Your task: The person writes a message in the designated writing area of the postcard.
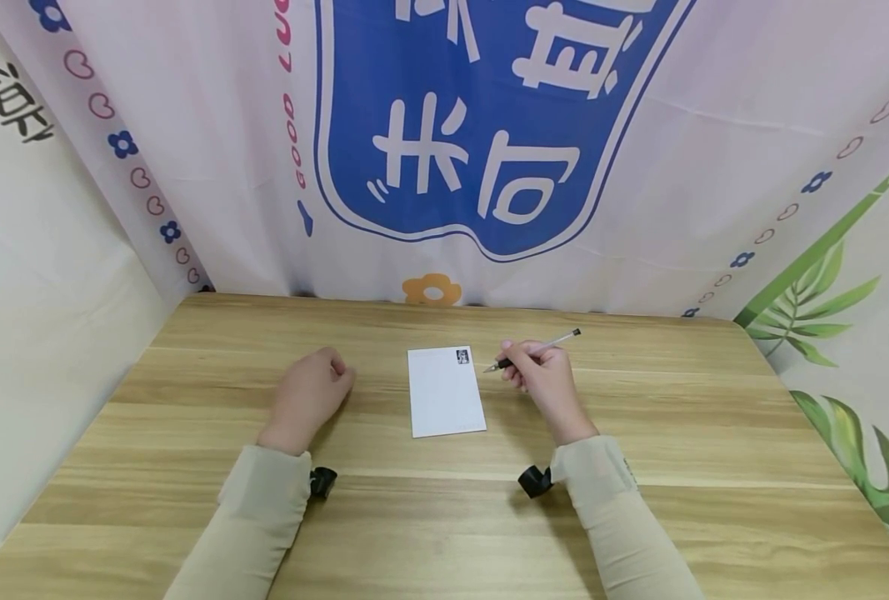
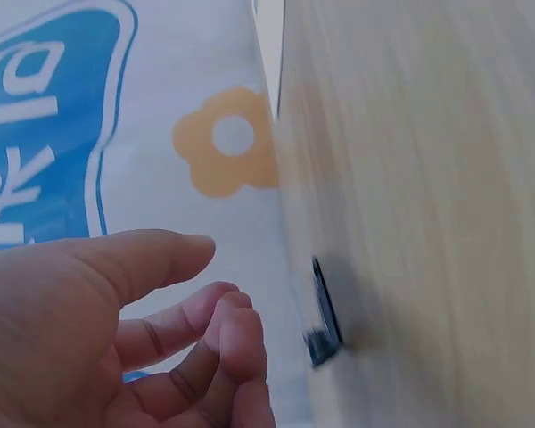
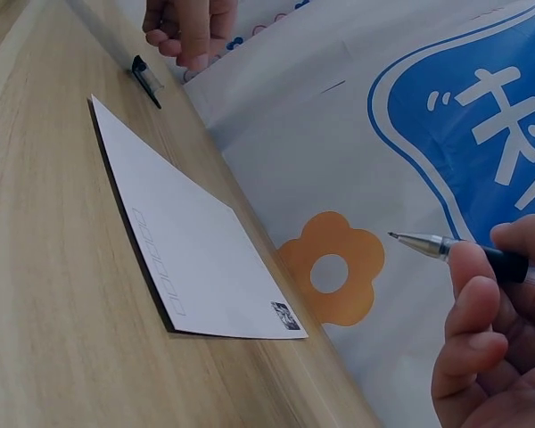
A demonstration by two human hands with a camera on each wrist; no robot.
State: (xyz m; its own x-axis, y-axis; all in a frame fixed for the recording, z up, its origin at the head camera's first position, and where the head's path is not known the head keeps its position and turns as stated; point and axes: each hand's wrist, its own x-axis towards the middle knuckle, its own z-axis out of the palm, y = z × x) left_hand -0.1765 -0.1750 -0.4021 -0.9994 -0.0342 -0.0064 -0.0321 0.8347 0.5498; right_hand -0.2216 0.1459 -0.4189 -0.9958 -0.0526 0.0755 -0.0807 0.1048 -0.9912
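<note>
My right hand pinches a gel pen with a clear barrel and a black grip. Its bare metal tip points left, toward the postcard. This white postcard lies flat on the table between my hands, with a small dark stamp print in one corner. To the card's left, my left hand is held with loosely curled fingers and nothing in them. In the left wrist view its thumb stands apart from the fingertips. A black pen cap lies on the table near that hand; the head view does not show it.
The wood-grain table ends at a hanging white curtain with a blue sign print and an orange flower. A leaf-patterned cloth hangs on the right. Black wrist mounts stick out from both sleeves.
</note>
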